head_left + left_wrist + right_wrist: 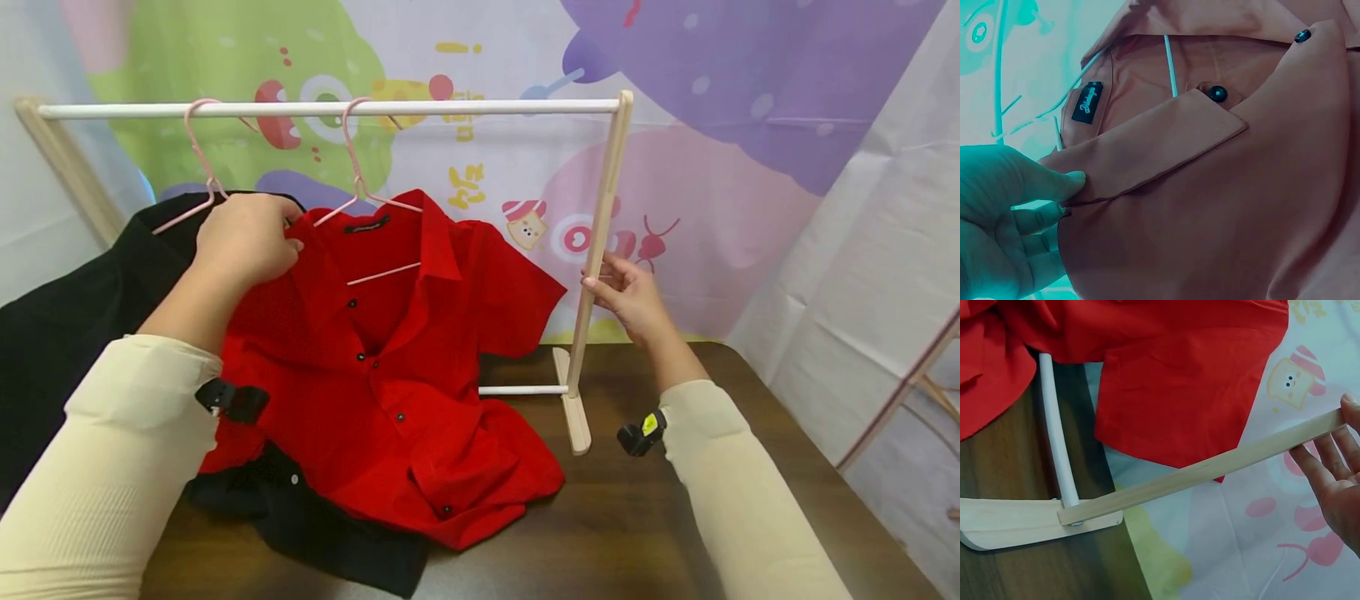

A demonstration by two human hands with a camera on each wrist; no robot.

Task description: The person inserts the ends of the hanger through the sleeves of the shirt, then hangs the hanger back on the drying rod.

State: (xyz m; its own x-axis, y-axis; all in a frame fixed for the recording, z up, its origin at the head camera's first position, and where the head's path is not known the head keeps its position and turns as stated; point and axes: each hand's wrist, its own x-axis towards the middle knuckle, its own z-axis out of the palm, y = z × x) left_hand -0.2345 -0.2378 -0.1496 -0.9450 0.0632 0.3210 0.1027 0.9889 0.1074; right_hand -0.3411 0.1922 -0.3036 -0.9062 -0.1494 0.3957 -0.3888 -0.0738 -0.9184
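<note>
A red short-sleeved shirt point(390, 333) hangs from a pink hanger point(358, 158) on the white rail of a clothes rack point(480, 107). My left hand point(247, 237) pinches the shirt near its collar, thumb on top in the left wrist view. At the rack's right side, my right hand point(630, 296) holds the upright wooden post point(1210, 474) between thumb and fingers. Left of the red shirt hangs a black garment point(90, 283) on a second pink hanger point(197, 150); my left arm covers part of it.
The rack's foot point(576, 421) stands on a brown wooden table point(637, 517). Black cloth point(337, 533) lies under the red shirt's hem. A printed cartoon curtain point(510, 50) hangs behind the rack. Part of a wooden frame point(900, 392) shows at far right.
</note>
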